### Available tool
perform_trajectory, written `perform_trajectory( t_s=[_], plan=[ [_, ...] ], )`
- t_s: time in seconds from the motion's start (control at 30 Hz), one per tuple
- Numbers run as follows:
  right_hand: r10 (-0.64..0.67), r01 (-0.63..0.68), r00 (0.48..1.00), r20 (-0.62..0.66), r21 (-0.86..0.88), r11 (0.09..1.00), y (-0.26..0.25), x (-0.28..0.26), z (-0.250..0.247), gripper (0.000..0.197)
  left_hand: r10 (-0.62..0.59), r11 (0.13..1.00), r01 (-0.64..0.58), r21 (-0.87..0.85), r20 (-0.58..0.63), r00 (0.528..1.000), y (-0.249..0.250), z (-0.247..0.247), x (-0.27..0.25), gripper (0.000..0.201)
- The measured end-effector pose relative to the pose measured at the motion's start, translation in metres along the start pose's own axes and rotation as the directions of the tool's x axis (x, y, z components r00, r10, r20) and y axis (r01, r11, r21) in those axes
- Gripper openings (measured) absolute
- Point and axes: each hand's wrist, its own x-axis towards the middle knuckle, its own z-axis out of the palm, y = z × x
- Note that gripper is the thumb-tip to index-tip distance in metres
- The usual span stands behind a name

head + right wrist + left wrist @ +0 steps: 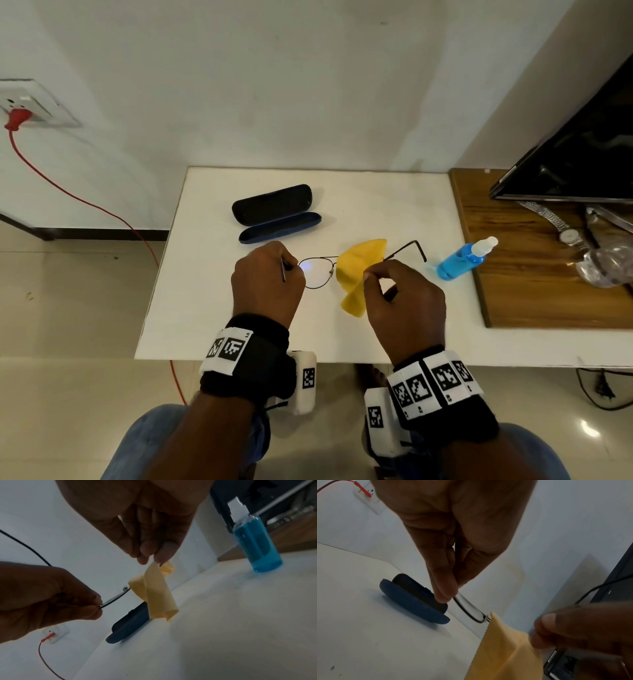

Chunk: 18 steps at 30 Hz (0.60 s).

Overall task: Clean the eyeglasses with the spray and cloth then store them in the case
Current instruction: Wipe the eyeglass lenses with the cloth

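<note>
A person sits at a white bench (205, 308), seen from above. The left hand (267, 284) pinches the outer edge of a pair of thin-framed eyeglasses (317, 272), held just above the bench centre. The right hand (404, 301) pinches a yellow cloth (359, 270) around the other lens, fingertips (150, 555) pressed together on the fabric.

The step in hand looks like wiping that lens. To do it well, the left hand should keep steadying the frame at its rim, never on the glass, while the right rubs both faces of the lens lightly through the cloth, without twisting the thin wire frame.

Counted: one pair of eyeglasses, one cloth, one spray bottle (462, 260) of blue liquid standing at three o'clock from the eyeglasses, and one dark case (277, 214) lying open at eleven o'clock, ready to receive them. One wristwatch (565, 233) lies on a wooden board (513, 274) farther at three o'clock.
</note>
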Motion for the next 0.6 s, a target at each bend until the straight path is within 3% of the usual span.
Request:
perform_trajectory(
  t_s=[0.07,0.17,0.3,0.53,0.6],
  plan=[
    [0.287,-0.283,0.947,0.142,-0.051,0.958,-0.002,0.002,0.000,0.031,0.007,1.000,-0.007,0.014,-0.010,1.000,0.000,-0.002,0.001,0.011],
    [0.456,-0.425,0.858,0.238,-0.172,0.889,-0.002,0.006,0.003,0.047,0.012,1.000,-0.012,0.021,-0.009,1.000,0.000,-0.002,0.001,0.013],
    [0.490,-0.456,0.838,0.241,-0.185,0.871,0.005,0.007,0.010,0.036,0.008,1.000,-0.008,0.025,0.001,1.000,0.002,-0.001,-0.001,0.010],
    [0.388,-0.371,0.904,0.181,-0.123,0.920,0.017,0.008,0.006,0.019,-0.008,1.000,0.008,0.012,-0.016,1.000,-0.002,0.000,0.002,0.012],
    [0.363,-0.354,0.919,0.152,-0.085,0.932,0.013,0.007,0.003,0.028,-0.012,1.000,0.012,0.011,-0.006,1.000,-0.001,0.001,0.000,0.011]
  ],
)
